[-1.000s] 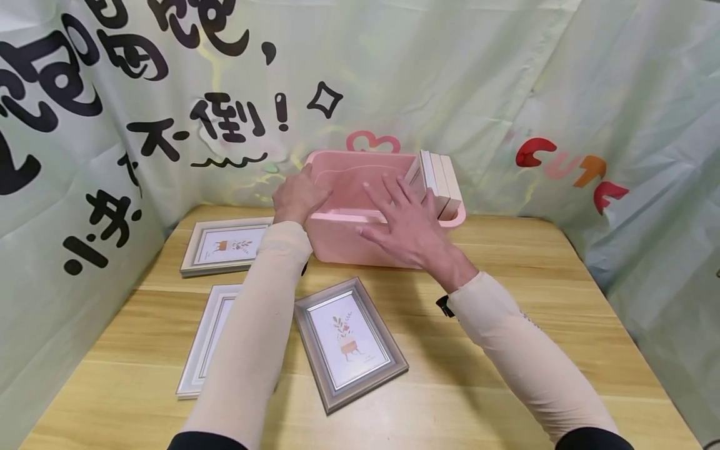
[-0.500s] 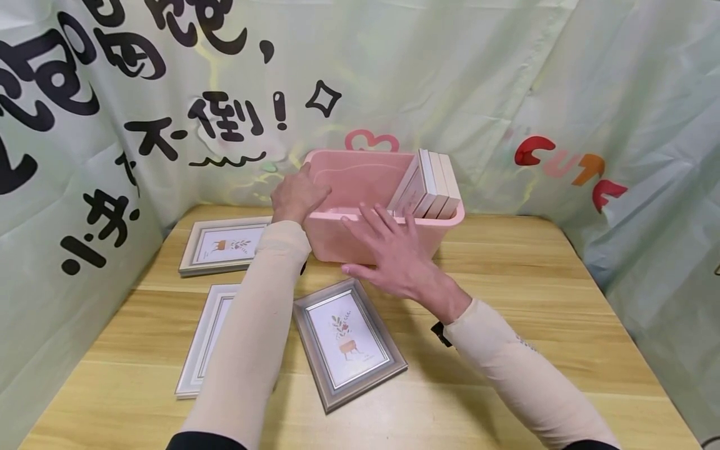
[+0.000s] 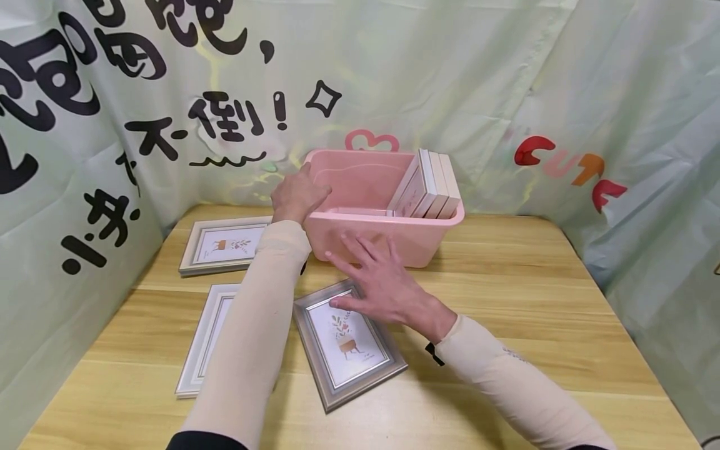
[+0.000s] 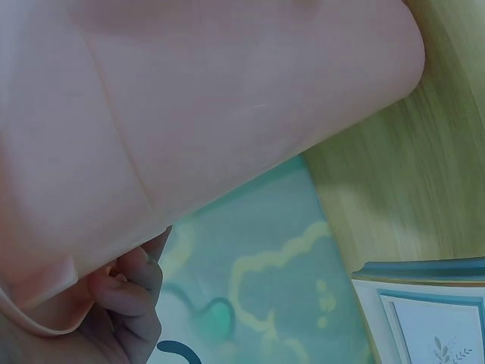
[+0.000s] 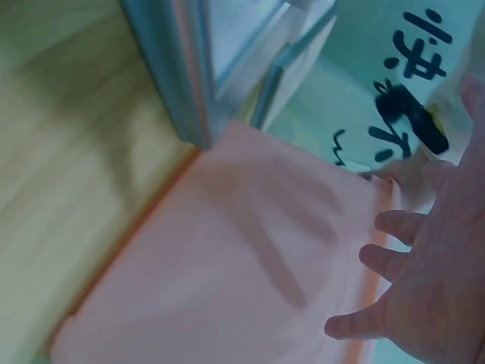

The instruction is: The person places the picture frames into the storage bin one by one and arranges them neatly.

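My left hand grips the left end of a pink plastic bin. In the left wrist view its fingers curl under the bin's rim. With fingers spread and nothing held, my right hand hovers before the bin's front wall, overlapping the top corner of a grey-brown picture frame. That frame lies face up on the table, showing a potted-plant print. Several white-edged picture frames stand upright at the bin's right end. In the right wrist view, the right fingers point toward the bin's front wall.
A beige picture frame lies left of the bin. Nearer, a white picture frame is partly hidden under the left forearm. The wooden table backs onto a printed cloth curtain just behind the bin.
My right hand has drawn back from over the bin, down and slightly left toward the grey-brown picture frame. My left hand stays on the bin's rim.
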A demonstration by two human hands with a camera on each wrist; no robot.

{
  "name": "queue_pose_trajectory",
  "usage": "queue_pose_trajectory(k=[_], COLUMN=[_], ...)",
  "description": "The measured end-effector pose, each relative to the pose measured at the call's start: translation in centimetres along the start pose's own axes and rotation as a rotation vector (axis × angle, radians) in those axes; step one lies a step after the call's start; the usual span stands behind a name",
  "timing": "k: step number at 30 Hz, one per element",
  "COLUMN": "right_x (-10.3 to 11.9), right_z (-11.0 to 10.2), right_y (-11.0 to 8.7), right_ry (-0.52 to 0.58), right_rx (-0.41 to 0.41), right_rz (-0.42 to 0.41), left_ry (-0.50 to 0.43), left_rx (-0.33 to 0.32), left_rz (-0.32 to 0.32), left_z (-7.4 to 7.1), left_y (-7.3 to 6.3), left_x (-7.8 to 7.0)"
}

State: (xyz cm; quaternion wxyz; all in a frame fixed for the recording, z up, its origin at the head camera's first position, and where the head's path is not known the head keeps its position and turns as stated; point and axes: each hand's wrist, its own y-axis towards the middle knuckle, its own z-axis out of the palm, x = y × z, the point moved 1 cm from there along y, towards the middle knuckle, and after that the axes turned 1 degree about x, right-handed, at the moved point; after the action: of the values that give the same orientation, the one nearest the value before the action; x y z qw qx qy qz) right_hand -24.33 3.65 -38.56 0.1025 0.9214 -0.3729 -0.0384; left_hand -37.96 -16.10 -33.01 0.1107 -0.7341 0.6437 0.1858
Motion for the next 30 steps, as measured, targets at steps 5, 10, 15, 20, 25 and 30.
queue_pose_trajectory(k=[5, 10, 15, 20, 25, 30], right_x=[0.3, 0.3, 0.1, 0.1, 0.2, 0.3], right_z=[1.5, 3.1, 4.6, 5.9, 6.8, 7.1], right_y=[0.1, 0.3, 0.5, 0.6, 0.7, 0.8], right_ry=[0.030, 0.055, 0.077, 0.090, 0.090, 0.103], right_rx=[0.086, 0.172, 0.233, 0.304, 0.347, 0.354], right_rz=[0.007, 0.014, 0.009, 0.010, -0.003, -0.038], left_ry=[0.004, 0.010, -0.002, -0.014, -0.013, -0.007], left_rx=[0.005, 0.019, 0.025, 0.023, 0.025, 0.031], left_rz=[-0.003, -0.015, -0.019, -0.020, -0.031, -0.039], left_z=[0.1, 0.0, 0.0, 0.0, 0.1, 0.1], left_y=[0.2, 0.4, 0.5, 0.4, 0.5, 0.6], left_x=[0.1, 0.1, 0.0, 0.0, 0.0, 0.1])
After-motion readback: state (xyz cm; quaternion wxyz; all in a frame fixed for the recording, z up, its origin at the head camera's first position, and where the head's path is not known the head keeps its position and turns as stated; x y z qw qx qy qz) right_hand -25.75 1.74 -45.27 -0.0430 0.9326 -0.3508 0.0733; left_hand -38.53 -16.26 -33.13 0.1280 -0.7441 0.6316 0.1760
